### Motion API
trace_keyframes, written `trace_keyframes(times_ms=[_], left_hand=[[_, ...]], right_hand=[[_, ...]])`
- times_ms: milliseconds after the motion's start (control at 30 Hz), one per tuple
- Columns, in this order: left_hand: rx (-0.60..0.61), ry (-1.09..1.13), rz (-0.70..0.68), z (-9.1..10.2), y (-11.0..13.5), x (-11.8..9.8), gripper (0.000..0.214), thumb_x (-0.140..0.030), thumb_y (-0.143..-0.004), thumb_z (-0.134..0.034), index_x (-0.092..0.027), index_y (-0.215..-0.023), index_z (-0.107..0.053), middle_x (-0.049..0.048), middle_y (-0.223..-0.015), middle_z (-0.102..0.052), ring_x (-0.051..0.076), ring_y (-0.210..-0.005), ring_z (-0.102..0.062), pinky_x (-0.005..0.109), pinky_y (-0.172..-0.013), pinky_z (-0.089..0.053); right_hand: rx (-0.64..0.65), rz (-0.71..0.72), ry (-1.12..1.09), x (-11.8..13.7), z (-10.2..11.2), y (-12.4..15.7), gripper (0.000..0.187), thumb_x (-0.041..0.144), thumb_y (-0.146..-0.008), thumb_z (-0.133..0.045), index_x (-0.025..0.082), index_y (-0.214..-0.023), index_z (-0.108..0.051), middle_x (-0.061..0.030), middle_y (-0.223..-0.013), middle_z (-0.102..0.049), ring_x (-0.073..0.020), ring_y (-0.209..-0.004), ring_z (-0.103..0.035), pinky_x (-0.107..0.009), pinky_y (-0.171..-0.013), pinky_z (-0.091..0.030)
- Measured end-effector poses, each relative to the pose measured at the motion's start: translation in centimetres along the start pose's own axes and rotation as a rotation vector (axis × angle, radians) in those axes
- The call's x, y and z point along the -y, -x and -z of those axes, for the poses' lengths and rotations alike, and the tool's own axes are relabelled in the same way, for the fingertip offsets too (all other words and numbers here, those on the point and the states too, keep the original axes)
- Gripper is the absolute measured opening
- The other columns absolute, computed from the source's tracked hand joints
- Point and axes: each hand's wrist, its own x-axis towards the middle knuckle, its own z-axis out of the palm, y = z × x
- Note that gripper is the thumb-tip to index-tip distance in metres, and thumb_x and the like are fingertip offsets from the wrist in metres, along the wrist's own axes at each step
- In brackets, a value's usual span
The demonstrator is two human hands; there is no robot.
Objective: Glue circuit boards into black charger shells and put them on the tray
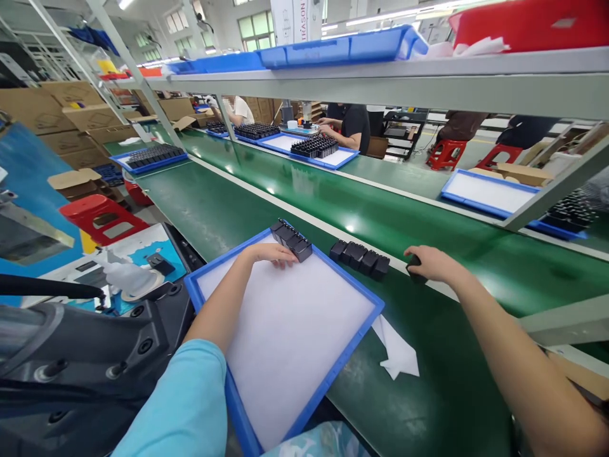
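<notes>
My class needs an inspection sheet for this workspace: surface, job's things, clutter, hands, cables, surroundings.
Surface: glossy green worktop; white-lined blue tray overlaps its edge.
Job's things: one row of black blocks in the tray, second row of blocks on the worktop to its right.
Clutter: white scrap right of the tray.
Hands: left hand at the tray's row, grip unclear; right hand holds a black block.
Cables: thick black line at far left, possibly a cable or hose.
Surroundings: overhead shelf with blue bins, red stool at left, person in black opposite.
</notes>
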Motion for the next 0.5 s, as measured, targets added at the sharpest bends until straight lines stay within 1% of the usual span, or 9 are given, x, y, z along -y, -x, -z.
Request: trace_keyframes(times_ms=[67,100,167,233,300,367,400,433,500], left_hand=[[-0.007,-0.032,0.019,-0.1,0.6,-0.6,0.049,-0.060,-0.064,-0.067,-0.022,-0.094,-0.071,0.0072,-0.103,-0.070,0.020,-0.089,-0.064,0.025,-0.071,-0.049],[-0.010,-0.069,0.025,-0.3,0.8,-1.2,0.047,-0.060,-0.063,-0.067,-0.020,-0.088,-0.071,0.0076,-0.099,-0.070,0.021,-0.088,-0.064,0.026,-0.071,-0.050],[-0.032,-0.142,0.004,-1.1,1.1,-3.3,0.044,-0.059,-0.064,-0.067,-0.018,-0.080,-0.068,0.0079,-0.089,-0.071,0.022,-0.084,-0.065,0.028,-0.071,-0.050],[-0.141,-0.188,-0.076,-2.4,0.7,-5.9,0.044,-0.056,-0.067,-0.066,-0.018,-0.087,-0.066,0.0080,-0.088,-0.070,0.023,-0.082,-0.066,0.031,-0.072,-0.051],[-0.328,-0.257,-0.177,-4.0,-0.5,-8.7,0.050,-0.050,-0.068,-0.068,-0.019,-0.106,-0.061,0.0098,-0.103,-0.068,0.025,-0.092,-0.064,0.033,-0.080,-0.049],[-0.473,-0.357,-0.241,-5.4,-2.4,-11.1,0.069,-0.044,-0.064,-0.072,-0.022,-0.126,-0.050,0.0125,-0.128,-0.057,0.028,-0.110,-0.057,0.034,-0.091,-0.044],[-0.492,-0.391,-0.239,-5.9,-3.5,-11.9,0.079,-0.043,-0.063,-0.074,-0.022,-0.133,-0.044,0.0135,-0.137,-0.049,0.029,-0.118,-0.053,0.033,-0.094,-0.042],[-0.473,-0.403,-0.208,-6.3,-4.6,-12.5,0.086,-0.046,-0.062,-0.074,-0.022,-0.137,-0.038,0.0145,-0.142,-0.044,0.031,-0.122,-0.050,0.033,-0.095,-0.041],[-0.395,-0.354,-0.095,-6.9,-6.7,-13.2,0.092,-0.058,-0.065,-0.067,-0.020,-0.141,-0.032,0.0169,-0.142,-0.043,0.033,-0.121,-0.051,0.034,-0.091,-0.043]], right_hand=[[0.022,-0.001,0.005,-0.4,-2.1,2.7,0.038,0.023,-0.073,-0.058,0.021,-0.111,-0.062,-0.0120,-0.111,-0.064,-0.0272,-0.098,-0.063,-0.038,-0.082,-0.050],[0.032,-0.001,0.002,-0.5,-2.9,3.8,0.037,0.022,-0.073,-0.058,0.022,-0.110,-0.062,-0.0119,-0.110,-0.065,-0.0266,-0.096,-0.064,-0.038,-0.081,-0.050],[0.040,-0.004,-0.013,-0.4,-4.0,5.5,0.038,0.023,-0.074,-0.059,0.023,-0.112,-0.062,-0.0117,-0.111,-0.064,-0.0255,-0.092,-0.065,-0.037,-0.079,-0.050],[0.010,-0.012,-0.027,0.4,-4.0,6.4,0.045,0.028,-0.075,-0.060,0.022,-0.119,-0.057,-0.0135,-0.117,-0.061,-0.0284,-0.099,-0.063,-0.039,-0.082,-0.049],[-0.061,-0.011,-0.055,1.8,-3.2,6.3,0.060,0.039,-0.077,-0.058,0.022,-0.133,-0.044,-0.0155,-0.130,-0.053,-0.0333,-0.116,-0.053,-0.044,-0.090,-0.046],[-0.121,0.017,-0.118,3.4,-2.4,5.2,0.075,0.049,-0.078,-0.055,0.025,-0.143,-0.026,-0.0137,-0.142,-0.042,-0.0334,-0.127,-0.043,-0.045,-0.094,-0.044],[-0.122,0.035,-0.162,4.3,-2.1,4.3,0.082,0.052,-0.076,-0.057,0.027,-0.145,-0.021,-0.0125,-0.144,-0.038,-0.0325,-0.126,-0.044,-0.044,-0.093,-0.045],[-0.108,0.049,-0.198,5.0,-2.0,3.4,0.088,0.053,-0.072,-0.060,0.027,-0.145,-0.018,-0.0122,-0.145,-0.038,-0.0311,-0.122,-0.048,-0.041,-0.090,-0.047],[-0.077,0.052,-0.260,6.2,-2.4,1.5,0.096,0.050,-0.067,-0.067,0.022,-0.145,-0.019,-0.0150,-0.142,-0.041,-0.0284,-0.114,-0.055,-0.037,-0.086,-0.048]])
